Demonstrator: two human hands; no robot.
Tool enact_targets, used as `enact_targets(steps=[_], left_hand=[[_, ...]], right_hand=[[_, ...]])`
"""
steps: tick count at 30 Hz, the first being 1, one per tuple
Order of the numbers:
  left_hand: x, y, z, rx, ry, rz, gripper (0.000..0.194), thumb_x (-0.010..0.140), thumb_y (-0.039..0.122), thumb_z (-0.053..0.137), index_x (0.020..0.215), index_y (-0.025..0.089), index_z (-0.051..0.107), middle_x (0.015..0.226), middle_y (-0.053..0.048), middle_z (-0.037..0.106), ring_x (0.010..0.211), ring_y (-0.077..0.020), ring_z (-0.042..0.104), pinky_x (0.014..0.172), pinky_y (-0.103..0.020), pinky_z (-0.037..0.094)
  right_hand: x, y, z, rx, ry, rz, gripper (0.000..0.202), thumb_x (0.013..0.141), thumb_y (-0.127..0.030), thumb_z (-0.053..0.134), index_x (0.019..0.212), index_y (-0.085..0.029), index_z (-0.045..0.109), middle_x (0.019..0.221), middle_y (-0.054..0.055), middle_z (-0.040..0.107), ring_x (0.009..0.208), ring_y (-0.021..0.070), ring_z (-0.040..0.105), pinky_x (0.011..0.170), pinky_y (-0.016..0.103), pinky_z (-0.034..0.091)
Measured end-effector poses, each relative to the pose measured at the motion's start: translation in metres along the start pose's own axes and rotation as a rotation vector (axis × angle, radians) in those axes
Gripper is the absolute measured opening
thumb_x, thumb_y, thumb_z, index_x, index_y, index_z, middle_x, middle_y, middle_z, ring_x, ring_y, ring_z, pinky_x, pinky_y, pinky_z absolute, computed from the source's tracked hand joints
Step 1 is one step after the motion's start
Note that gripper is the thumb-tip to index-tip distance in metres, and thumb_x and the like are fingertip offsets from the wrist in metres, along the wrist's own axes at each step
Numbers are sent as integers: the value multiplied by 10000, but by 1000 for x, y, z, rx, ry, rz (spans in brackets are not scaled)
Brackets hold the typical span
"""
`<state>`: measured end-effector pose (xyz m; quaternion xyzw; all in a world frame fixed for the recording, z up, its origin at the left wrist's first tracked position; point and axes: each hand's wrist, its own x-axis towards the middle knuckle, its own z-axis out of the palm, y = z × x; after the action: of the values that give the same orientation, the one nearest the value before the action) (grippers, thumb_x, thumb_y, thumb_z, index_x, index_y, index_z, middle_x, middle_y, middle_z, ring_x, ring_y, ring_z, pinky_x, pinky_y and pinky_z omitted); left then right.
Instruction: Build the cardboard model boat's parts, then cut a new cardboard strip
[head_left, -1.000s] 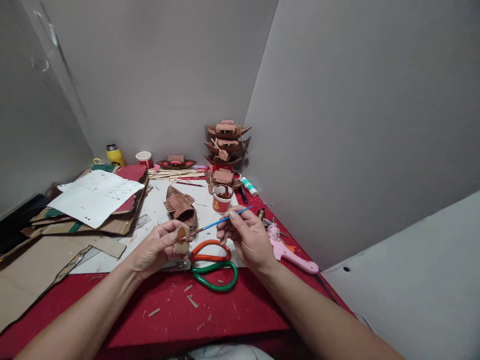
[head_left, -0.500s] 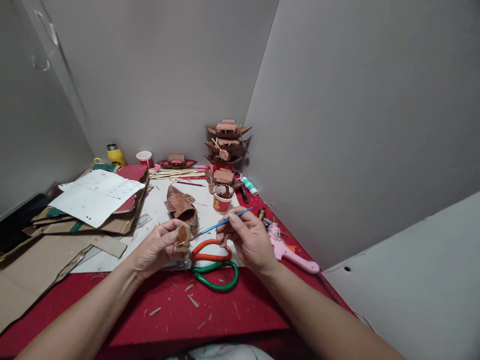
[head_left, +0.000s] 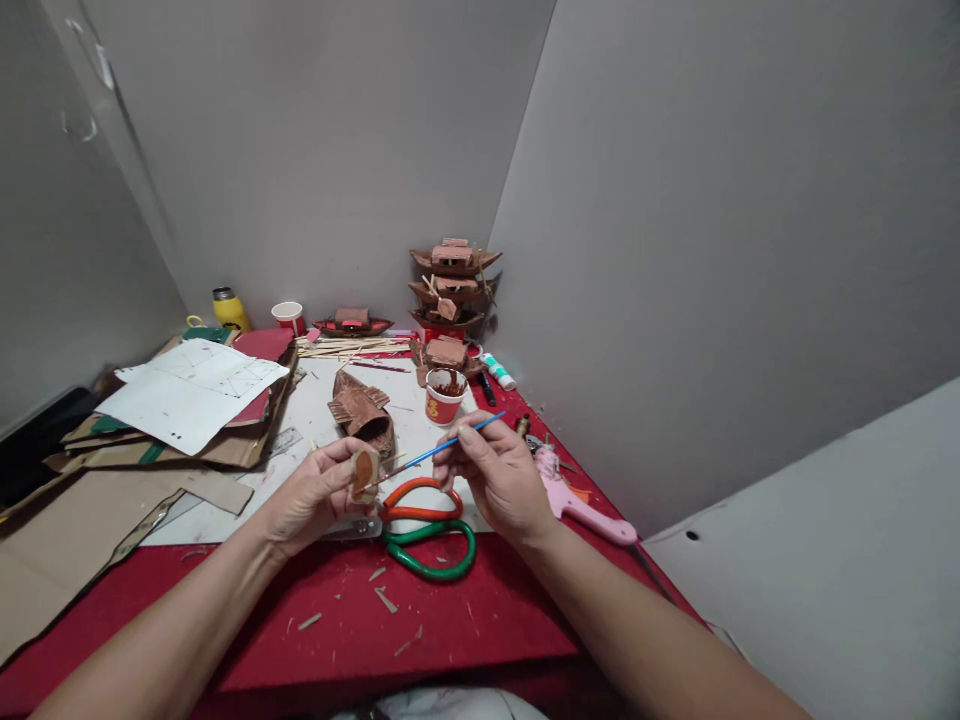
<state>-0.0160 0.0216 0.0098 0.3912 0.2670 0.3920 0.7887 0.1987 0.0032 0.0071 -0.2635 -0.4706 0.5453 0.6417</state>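
Note:
My left hand (head_left: 319, 492) is closed on a small cardboard piece (head_left: 365, 477), part of its face coated in brown paint. In my right hand (head_left: 499, 475) is a thin blue paintbrush (head_left: 435, 451), its bristle end touching or very near that piece. Just beyond the left hand a brown model boat (head_left: 365, 412) with an arched cover rests on the white board. A red and white paper cup (head_left: 445, 397) with brown paint smeared inside stands past the right hand. Below the hands lie scissors with one orange and one green handle (head_left: 431, 552).
Several finished boats (head_left: 454, 285) are stacked in the back corner. At left sit cardboard sheets (head_left: 157, 453) with white paper on top. A pink glue gun (head_left: 592, 512) lies at right. Thin sticks (head_left: 352, 347), a yellow bottle (head_left: 230, 309) and another cup (head_left: 289, 317) are at the back.
Both hands keep nearly the same place. The painted area on the cardboard piece looks slightly larger, and the brush tip has barely moved.

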Motion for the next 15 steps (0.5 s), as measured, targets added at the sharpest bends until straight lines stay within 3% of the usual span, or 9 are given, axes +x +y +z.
enact_targets(steps=[10,15], left_hand=[[0,-1,-4,-2,-23,-6,410,609,356,859,918,174,660,707,-2,647,589,-118,616,574,-267,561],[0,0,-2,-25,-20,13,402,607,340,861,907,172,652,722,-1,643,589,-112,600,582,-270,556]], right_hand=[[7,-4,-7,-64,138,-94,221,824,-389,692,853,-201,580,664,0,726,534,137,678,443,200,538],[5,-4,-6,-57,108,-73,211,829,-380,687,840,-198,581,657,-10,721,517,132,670,464,221,554]])
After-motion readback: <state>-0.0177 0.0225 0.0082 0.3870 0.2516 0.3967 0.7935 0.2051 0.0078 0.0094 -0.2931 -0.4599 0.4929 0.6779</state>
